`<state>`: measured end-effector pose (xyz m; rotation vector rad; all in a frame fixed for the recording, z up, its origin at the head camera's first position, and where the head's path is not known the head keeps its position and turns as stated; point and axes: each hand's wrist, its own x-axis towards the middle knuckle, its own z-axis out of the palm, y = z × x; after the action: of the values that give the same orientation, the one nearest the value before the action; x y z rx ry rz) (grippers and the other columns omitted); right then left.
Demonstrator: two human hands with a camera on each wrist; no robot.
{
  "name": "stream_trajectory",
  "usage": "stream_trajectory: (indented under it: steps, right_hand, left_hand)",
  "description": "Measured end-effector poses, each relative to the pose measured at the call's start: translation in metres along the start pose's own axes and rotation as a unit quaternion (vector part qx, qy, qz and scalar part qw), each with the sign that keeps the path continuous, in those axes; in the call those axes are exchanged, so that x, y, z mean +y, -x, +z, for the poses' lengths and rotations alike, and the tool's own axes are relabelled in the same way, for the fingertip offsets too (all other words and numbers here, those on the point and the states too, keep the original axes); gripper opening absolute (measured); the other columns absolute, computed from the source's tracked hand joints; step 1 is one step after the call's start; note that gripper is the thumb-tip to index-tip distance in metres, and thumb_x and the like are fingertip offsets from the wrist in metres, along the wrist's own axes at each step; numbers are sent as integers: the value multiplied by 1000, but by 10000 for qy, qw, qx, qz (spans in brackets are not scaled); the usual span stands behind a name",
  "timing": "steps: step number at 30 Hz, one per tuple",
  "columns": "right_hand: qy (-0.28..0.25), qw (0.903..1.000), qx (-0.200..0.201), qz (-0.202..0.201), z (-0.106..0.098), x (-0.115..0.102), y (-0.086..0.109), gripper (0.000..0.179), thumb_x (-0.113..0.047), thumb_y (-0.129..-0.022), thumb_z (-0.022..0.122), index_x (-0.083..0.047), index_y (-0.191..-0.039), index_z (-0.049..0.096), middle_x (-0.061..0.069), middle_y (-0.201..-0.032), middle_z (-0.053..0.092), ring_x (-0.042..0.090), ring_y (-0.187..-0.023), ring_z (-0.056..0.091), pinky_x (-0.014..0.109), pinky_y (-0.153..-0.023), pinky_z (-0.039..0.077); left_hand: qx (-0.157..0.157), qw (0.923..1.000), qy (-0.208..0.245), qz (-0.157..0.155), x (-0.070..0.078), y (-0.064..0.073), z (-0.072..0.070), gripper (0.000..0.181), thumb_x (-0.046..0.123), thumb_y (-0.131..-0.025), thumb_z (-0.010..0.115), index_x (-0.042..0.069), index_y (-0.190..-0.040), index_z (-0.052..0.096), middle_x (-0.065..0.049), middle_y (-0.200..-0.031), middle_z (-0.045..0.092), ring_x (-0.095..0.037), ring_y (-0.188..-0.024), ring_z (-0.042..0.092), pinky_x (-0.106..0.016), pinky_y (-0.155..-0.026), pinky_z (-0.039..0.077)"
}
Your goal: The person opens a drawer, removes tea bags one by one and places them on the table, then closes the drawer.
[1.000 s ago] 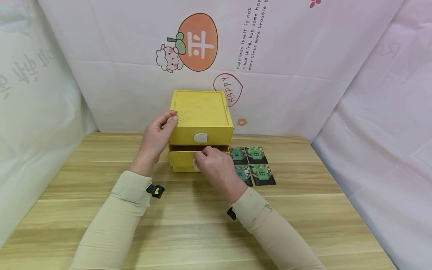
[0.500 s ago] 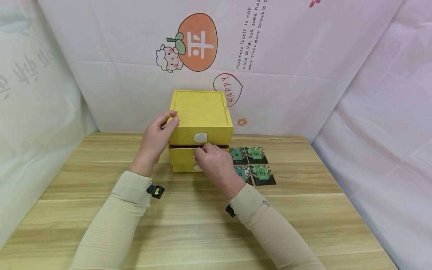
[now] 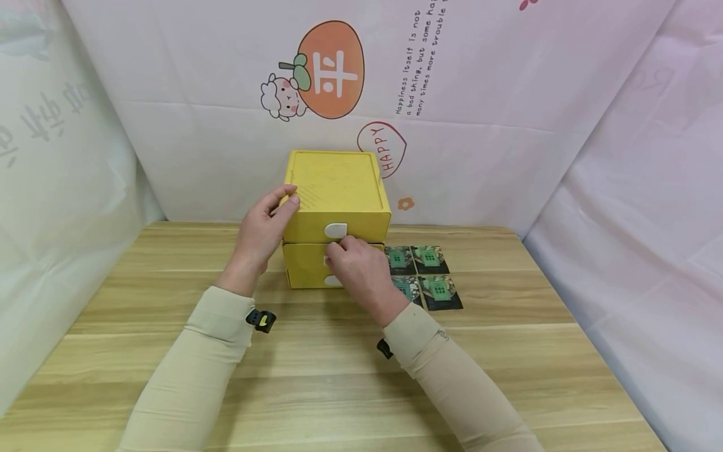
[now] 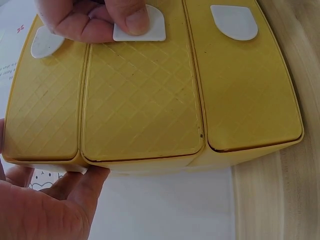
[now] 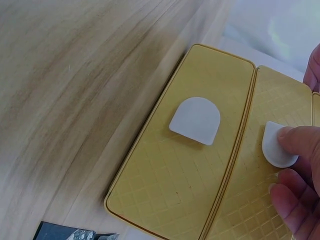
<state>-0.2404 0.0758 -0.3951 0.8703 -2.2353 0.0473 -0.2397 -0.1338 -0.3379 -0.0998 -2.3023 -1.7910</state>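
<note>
A yellow drawer cabinet [image 3: 339,182] with three stacked drawers and white tab handles stands toward the back of the table. My left hand [image 3: 258,235] holds its upper left side, thumb and forefinger at the top edge. The other fingers rest against the side wall in the left wrist view. With thumb and curled fingers my right hand [image 3: 364,273] pinches the white handle [image 5: 274,150] of the middle drawer [image 4: 142,100]. That drawer's front lies level with the top and bottom ones. The bottom drawer's handle [image 5: 196,120] is untouched.
Several dark cards with green window pictures [image 3: 437,292] lie on the wooden table [image 3: 316,389], right of the cabinet. A white printed cloth [image 3: 480,169] hangs close behind, with more cloth at both sides.
The middle drawer, partly pulled out a second ago, has slid in until its front is flush. My right hand moved slightly away with it; my left hand stayed in place.
</note>
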Motion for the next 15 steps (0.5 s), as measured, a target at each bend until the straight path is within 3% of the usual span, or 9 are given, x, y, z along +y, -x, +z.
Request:
stream_trajectory:
  steps: [15]
  right_hand:
    - [-77,9999,90,29,5,1,2,13,-27,-102,70,-14,-101,72,5,-89,69,17,-69,63,31,-54,56]
  left_hand:
    - [45,10000,43,-19,-3,-1,0,54,57,-103,57,29,-149,58,1,-154,54,-21,-138,51,-48,-109,44]
